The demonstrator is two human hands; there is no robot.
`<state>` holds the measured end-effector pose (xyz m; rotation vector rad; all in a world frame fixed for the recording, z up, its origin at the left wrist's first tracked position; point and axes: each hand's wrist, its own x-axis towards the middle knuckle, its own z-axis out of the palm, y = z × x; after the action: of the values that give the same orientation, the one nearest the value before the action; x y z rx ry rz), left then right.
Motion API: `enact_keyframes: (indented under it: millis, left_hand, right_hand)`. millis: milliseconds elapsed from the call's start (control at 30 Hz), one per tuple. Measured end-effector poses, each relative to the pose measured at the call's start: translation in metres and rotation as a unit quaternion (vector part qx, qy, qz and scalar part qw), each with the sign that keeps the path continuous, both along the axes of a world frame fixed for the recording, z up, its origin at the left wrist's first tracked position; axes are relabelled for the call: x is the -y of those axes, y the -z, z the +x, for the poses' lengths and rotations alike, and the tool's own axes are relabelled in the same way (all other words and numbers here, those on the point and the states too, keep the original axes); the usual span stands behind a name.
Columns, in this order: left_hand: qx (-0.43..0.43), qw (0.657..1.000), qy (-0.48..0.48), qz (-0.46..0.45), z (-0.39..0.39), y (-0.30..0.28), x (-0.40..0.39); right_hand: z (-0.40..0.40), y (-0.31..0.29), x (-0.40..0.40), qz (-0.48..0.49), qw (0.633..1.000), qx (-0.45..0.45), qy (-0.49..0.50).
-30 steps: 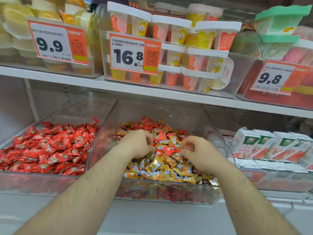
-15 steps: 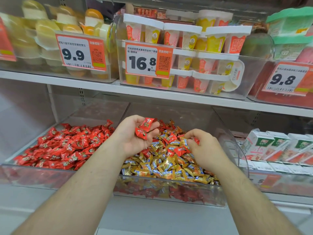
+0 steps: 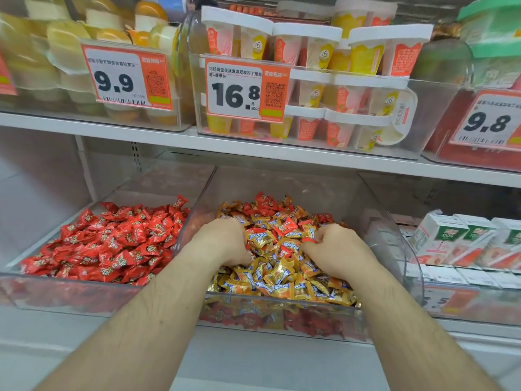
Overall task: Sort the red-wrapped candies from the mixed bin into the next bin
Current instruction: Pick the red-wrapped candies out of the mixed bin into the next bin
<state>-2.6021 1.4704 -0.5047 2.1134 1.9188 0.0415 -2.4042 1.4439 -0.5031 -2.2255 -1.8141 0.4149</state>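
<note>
The clear mixed bin (image 3: 400, 238) holds gold-wrapped candies (image 3: 282, 280) with red-wrapped candies (image 3: 265, 203) scattered among them, mostly toward the back. The clear bin to its left (image 3: 70, 296) is filled with red candies (image 3: 112, 244) only. My left hand (image 3: 222, 241) lies knuckles up on the left side of the mixed pile, its fingers curled under around the red candies it gathered. My right hand (image 3: 338, 249) is in the pile's right side, fingertips pinching a red candy (image 3: 308, 239).
White cartons (image 3: 456, 244) are lined up to the right of the mixed bin. The shelf above (image 3: 253, 149) carries clear bins of cups and jellies with price tags 9.9, 16.8 (image 3: 245, 91) and 9.8.
My left hand, which was raised palm up showing red candies, has turned over and dropped back onto the pile. The right hand stays in the pile. The view has shifted.
</note>
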Motion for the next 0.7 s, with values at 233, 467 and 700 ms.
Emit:
enact_keyframes:
  millis: [233, 467, 700]
  left_hand:
    - [0.028, 0.999, -0.007, 0.03, 0.004, 0.013, -0.006]
    - [0.119, 0.987, -0.046, 0.093, 0.0, -0.002, 0.007]
    - [0.496, 0.861, -0.088, 0.073, -0.019, -0.034, 0.033]
  right_hand:
    - [0.001, -0.01, 0.012, 0.142, 0.949, -0.271, 0.075]
    - [0.009, -0.013, 0.022, 0.019, 0.733, -0.665, 0.145]
    - [-0.003, -0.03, 0.032, -0.076, 0.54, -0.822, 0.168]
